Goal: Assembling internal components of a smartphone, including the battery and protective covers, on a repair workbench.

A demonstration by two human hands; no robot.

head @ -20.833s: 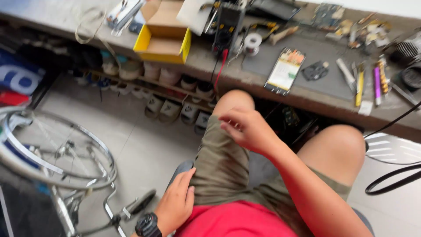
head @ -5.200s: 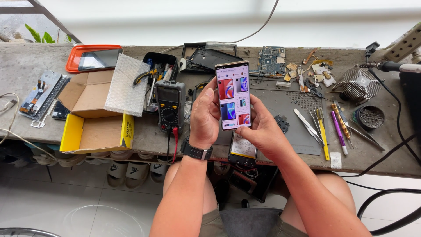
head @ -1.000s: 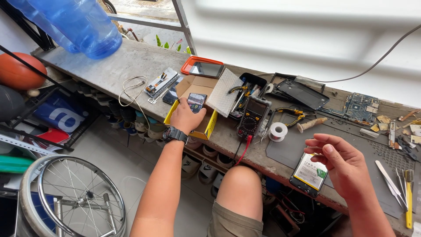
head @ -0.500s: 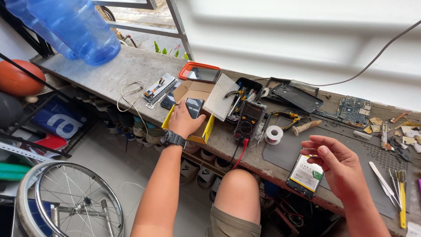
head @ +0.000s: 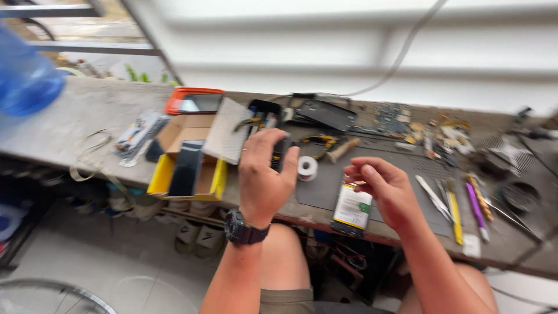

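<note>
left hand raised over bench, right hand pinching opened phone

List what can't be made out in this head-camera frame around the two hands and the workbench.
- Left hand: its back hides what, if anything, it grips over the black multimeter.
- Right hand: fingertips covering the top edge of the opened phone with white battery label; grip unclear.
- Small parts by the green circuit board: motion-blurred.
- Blue water jug: cut by left edge.
</note>
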